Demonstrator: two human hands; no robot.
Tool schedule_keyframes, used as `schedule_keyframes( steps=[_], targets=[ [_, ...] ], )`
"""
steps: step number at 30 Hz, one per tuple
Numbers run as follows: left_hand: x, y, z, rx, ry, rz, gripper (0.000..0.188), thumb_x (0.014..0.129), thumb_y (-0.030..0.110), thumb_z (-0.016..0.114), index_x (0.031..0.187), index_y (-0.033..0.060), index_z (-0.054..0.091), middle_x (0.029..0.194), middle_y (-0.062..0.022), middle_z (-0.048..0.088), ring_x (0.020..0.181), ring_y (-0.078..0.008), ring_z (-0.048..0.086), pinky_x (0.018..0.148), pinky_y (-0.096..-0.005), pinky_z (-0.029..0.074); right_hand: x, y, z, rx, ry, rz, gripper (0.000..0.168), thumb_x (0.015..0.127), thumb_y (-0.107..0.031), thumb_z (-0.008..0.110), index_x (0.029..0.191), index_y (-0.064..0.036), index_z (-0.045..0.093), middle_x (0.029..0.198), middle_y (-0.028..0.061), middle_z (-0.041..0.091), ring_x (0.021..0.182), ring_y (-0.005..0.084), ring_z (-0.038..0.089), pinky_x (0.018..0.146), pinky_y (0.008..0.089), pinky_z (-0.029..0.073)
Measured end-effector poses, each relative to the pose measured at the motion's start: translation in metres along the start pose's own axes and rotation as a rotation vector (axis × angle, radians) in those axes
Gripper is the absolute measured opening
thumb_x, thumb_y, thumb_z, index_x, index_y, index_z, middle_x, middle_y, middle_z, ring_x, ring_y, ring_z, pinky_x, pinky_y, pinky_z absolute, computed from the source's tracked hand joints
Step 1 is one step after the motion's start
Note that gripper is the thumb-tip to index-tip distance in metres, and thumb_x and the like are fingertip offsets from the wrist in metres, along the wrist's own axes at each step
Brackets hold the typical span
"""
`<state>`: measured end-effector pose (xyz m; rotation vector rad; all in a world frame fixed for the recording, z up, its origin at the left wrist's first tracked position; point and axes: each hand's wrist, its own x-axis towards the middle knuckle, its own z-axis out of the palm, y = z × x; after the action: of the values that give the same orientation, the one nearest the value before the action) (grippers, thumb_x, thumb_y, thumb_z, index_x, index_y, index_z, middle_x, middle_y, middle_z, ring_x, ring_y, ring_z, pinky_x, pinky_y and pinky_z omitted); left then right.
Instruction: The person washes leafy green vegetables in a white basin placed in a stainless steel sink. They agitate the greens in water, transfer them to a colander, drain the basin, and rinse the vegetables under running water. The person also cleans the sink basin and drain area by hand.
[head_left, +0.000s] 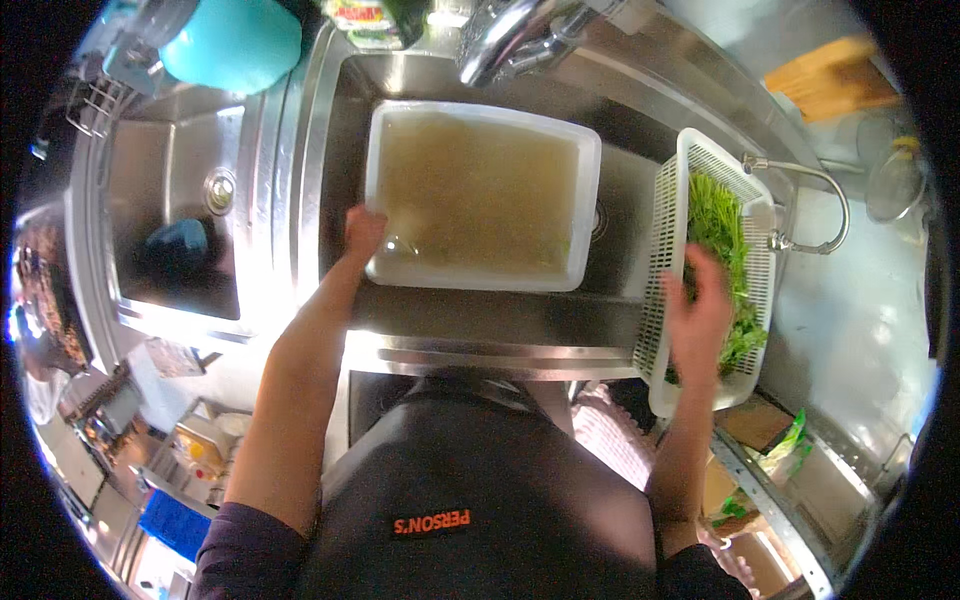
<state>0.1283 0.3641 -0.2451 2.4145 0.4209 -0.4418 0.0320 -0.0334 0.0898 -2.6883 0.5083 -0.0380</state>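
A white plastic tub (589, 217) of murky brownish water stands in the large stainless steel sink (480, 322). My left hand (366, 231) grips the tub's left rim near its lower corner. At the right, a white slatted plastic basket (664, 217) holds leafy green herbs or vegetables (716, 210) with thin stems. Over the basket's near side is my right hand (699, 315), blurred, its fingers apart and bent above the greens. No greens show between its fingers.
A chrome faucet (510, 37) reaches over the sink's far edge. Left lies a smaller sink (135, 247) with a dark blue object inside. A turquoise container (232, 45) stands at the back left, a wooden board (832, 79) at the back right. A curved metal pipe (844, 202) borders the basket.
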Motion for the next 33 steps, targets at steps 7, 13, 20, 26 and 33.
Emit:
schedule_keyframes(
  steps=[7,13,20,26,33],
  targets=[
    [-0.037,0.042,-0.046,-0.374,-0.179,-0.079,0.018,0.074,0.006,0.058,0.088,-0.0025,0.063,0.075,-0.0082,0.064,0.071,-0.0148,0.061,0.064,-0.0302,0.048,0.016,0.113,0.258,0.064,-0.195,0.492,0.065,0.083,-0.027,0.064,0.133,0.004,0.037,0.129,0.0239,0.048,0.114,0.0387,0.050,0.094,0.0455,0.042],
    [-0.084,0.091,-0.103,-0.452,-0.089,0.025,0.024,0.070,-0.004,0.050,0.090,-0.0036,0.063,0.074,-0.0078,0.064,0.069,-0.0142,0.058,0.064,-0.0302,0.047,0.011,0.164,0.339,0.000,-0.407,0.362,0.057,0.084,-0.022,0.059,0.133,0.001,0.041,0.099,0.0204,0.064,0.089,0.0372,0.061,0.074,0.0469,0.050],
    [-0.096,0.114,-0.141,-0.243,0.003,0.054,0.019,0.068,-0.005,0.051,0.084,-0.0049,0.060,0.070,-0.0102,0.062,0.063,-0.0149,0.057,0.059,-0.0306,0.046,0.018,0.094,0.295,-0.066,-0.630,0.492,0.034,0.078,-0.025,0.056,0.101,-0.001,0.065,0.104,0.0210,0.064,0.095,0.0365,0.062,0.084,0.0456,0.049],
    [-0.095,0.110,-0.150,-0.250,-0.027,0.072,0.018,0.067,-0.007,0.050,0.082,-0.0069,0.059,0.068,-0.0099,0.060,0.061,-0.0134,0.056,0.057,-0.0287,0.045,0.013,0.089,0.306,0.104,-0.513,0.489,0.037,0.078,-0.030,0.062,0.099,0.001,0.064,0.098,0.0215,0.064,0.094,0.0387,0.061,0.083,0.0463,0.049],
    [-0.105,0.119,-0.145,-0.276,0.014,0.111,0.020,0.066,-0.008,0.048,0.083,-0.0072,0.059,0.063,-0.0086,0.058,0.058,-0.0153,0.055,0.054,-0.0302,0.045,0.003,0.112,0.332,0.252,-0.229,0.458,0.036,0.076,-0.028,0.070,0.091,0.004,0.065,0.089,0.0217,0.065,0.087,0.0355,0.062,0.076,0.0442,0.048]
  ],
)
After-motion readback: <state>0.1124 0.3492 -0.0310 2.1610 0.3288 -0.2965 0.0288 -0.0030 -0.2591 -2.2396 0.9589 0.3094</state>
